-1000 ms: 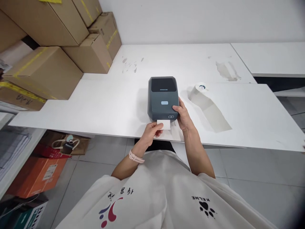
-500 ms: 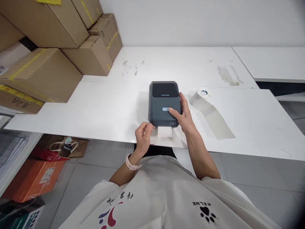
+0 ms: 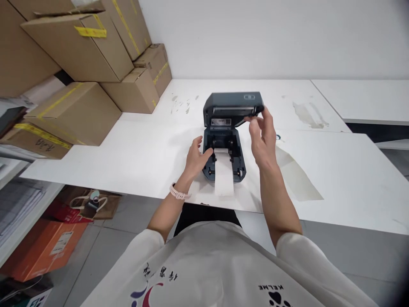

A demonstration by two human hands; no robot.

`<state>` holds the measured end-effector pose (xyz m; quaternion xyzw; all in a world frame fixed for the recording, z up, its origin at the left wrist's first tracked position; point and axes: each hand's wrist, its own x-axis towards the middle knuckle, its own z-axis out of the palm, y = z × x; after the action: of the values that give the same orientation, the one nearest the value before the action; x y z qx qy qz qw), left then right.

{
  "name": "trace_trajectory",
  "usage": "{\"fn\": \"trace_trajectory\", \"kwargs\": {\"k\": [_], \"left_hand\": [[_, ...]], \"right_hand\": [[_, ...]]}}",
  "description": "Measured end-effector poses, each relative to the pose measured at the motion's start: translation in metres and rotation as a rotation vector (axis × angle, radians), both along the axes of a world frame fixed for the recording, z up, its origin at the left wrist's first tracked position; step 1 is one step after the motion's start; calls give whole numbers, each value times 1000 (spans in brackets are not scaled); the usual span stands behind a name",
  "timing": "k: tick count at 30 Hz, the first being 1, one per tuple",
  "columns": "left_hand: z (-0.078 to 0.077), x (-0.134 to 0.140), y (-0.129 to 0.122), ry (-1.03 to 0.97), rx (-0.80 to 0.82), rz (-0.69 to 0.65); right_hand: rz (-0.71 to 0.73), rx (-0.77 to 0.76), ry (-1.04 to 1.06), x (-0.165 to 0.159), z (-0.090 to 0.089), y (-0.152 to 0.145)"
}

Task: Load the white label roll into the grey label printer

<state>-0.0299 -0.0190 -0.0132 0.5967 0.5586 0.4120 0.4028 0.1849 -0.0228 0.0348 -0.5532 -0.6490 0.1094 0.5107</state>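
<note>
A dark grey label printer (image 3: 242, 147) stands on the white table with its lid (image 3: 231, 100) swung up and back. The lid's front right corner is held by my right hand (image 3: 262, 138), fingers curled under its edge. At the printer's left wall is my left hand (image 3: 196, 158), fingers apart and the thumb reaching over the inner compartment. A strip of white label paper (image 3: 224, 177) runs from inside the printer out over its front edge. My right hand mostly hides a paper roll, but its loose backing strip (image 3: 298, 177) trails across the table to the right.
Cardboard boxes (image 3: 81, 113) with yellow tape are stacked on the left of the table (image 3: 153, 166). A white wall rises behind. Below on the left are an orange box (image 3: 47, 245) and a paper bag (image 3: 108, 207). The table's front edge is close to my body.
The printer lid has gone from closed to raised, lifted by my right hand. My left hand has moved up from the front corner to the printer's left side. The view has shifted slightly.
</note>
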Motion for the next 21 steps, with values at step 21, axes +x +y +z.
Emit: {"fn": "trace_trajectory", "kwargs": {"k": [21], "left_hand": [[-2,15,23,216,-25,-15]], "right_hand": [[704,-707,-1108,-39,9,70]]}}
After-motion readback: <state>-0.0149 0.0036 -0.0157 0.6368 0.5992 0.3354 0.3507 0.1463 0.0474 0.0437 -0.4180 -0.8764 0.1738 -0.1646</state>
